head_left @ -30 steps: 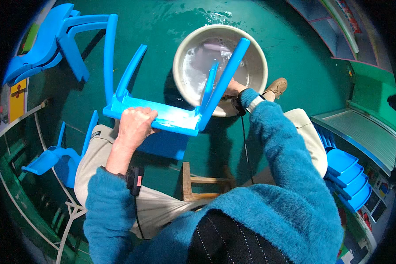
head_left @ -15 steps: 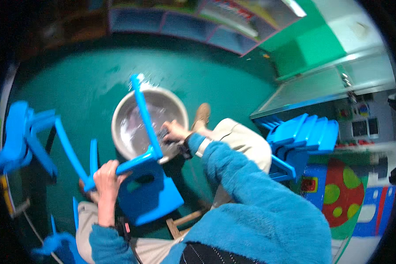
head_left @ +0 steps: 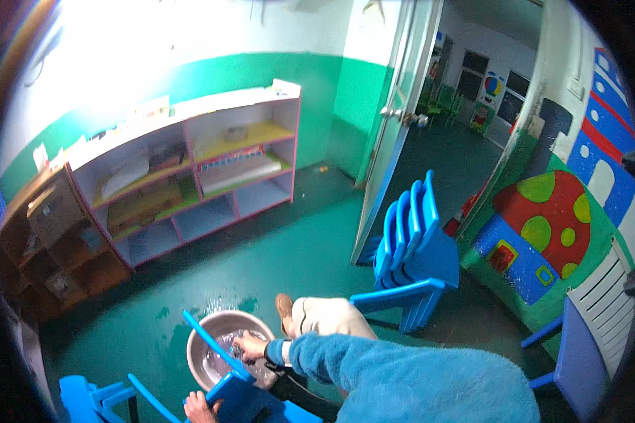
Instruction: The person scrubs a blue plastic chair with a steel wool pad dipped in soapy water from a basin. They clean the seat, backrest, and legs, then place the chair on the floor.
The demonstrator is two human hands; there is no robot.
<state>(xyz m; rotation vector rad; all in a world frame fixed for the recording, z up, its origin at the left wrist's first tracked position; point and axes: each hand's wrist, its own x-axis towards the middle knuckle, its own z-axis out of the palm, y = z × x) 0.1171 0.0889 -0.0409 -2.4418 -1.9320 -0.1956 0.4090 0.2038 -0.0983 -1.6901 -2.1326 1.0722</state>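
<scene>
A small blue plastic chair (head_left: pixel 241 396) lies tipped in front of me, one leg slanting over a round pale basin (head_left: pixel 192 354). My left hand (head_left: pixel 200 409) is closed round part of the chair's frame near the lower edge of the view. Over the basin, beside that leg, my right hand (head_left: pixel 251 346) has its fingers curled on a crumpled grey wad (head_left: pixel 235 350), whose kind is unclear. Shiny, soapy-looking water shows in the basin. The chair's lower part is cut off by the picture's edge.
Stacked blue chairs (head_left: pixel 416 247) stand at my right by an open door (head_left: pixel 395 134). Another blue chair (head_left: pixel 81 398) is at the lower left. A low shelf unit (head_left: pixel 183 176) and a brown cubby (head_left: pixel 60 247) line the far wall. The green floor (head_left: pixel 148 310) has wet spots.
My view has tilted up, bringing the shelves, door and wall into sight and the basin lower. My left hand still grips the chair; the right hand stays at the basin with the grey wad.
</scene>
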